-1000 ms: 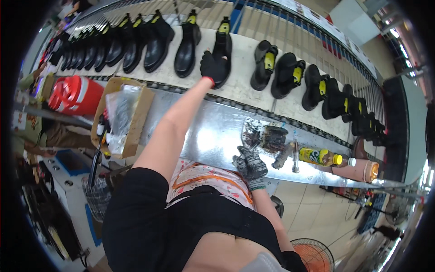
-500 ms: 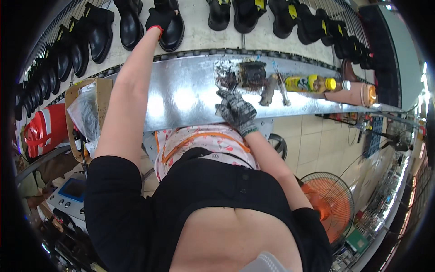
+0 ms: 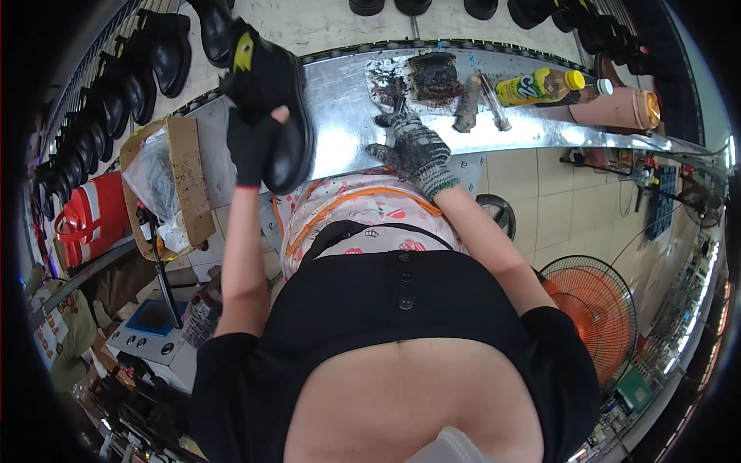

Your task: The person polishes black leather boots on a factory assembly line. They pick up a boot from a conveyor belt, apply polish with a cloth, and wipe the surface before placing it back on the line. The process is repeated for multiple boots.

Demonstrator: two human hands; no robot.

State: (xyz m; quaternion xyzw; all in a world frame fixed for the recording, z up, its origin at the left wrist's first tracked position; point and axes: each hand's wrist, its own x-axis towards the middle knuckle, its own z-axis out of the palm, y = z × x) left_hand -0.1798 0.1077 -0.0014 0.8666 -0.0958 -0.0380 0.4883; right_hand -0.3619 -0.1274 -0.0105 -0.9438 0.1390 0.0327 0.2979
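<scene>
My left hand (image 3: pixel 251 147), in a black glove with bare fingertips, is closed round a black ankle boot (image 3: pixel 287 147). The boot hangs over the metal ledge, toe toward me, with a yellow patch near its top. My right hand (image 3: pixel 417 147) wears a grey knitted glove and rests over the ledge. Its thumb sticks out to the left, and a thin dark stick-like tool (image 3: pixel 399 103) shows at its fingers, the rest hidden. Just beyond it lie a black-smeared patch (image 3: pixel 384 73) and a dark, crusted block-like container (image 3: pixel 434 76).
A stained cloth-like roll (image 3: pixel 468 104), a clear tube (image 3: pixel 494 102), a yellow-labelled bottle (image 3: pixel 540 86) and a pink container (image 3: pixel 617 108) lie along the ledge (image 3: pixel 340 116). Black boots (image 3: pixel 162 54) line the conveyor behind. A cardboard box (image 3: pixel 189 181) hangs left; an orange fan (image 3: pixel 590 316) stands right.
My left hand has brought the boot off the conveyor toward me, over the ledge. The right hand stays by the smeared patch. The whole view has shifted a little.
</scene>
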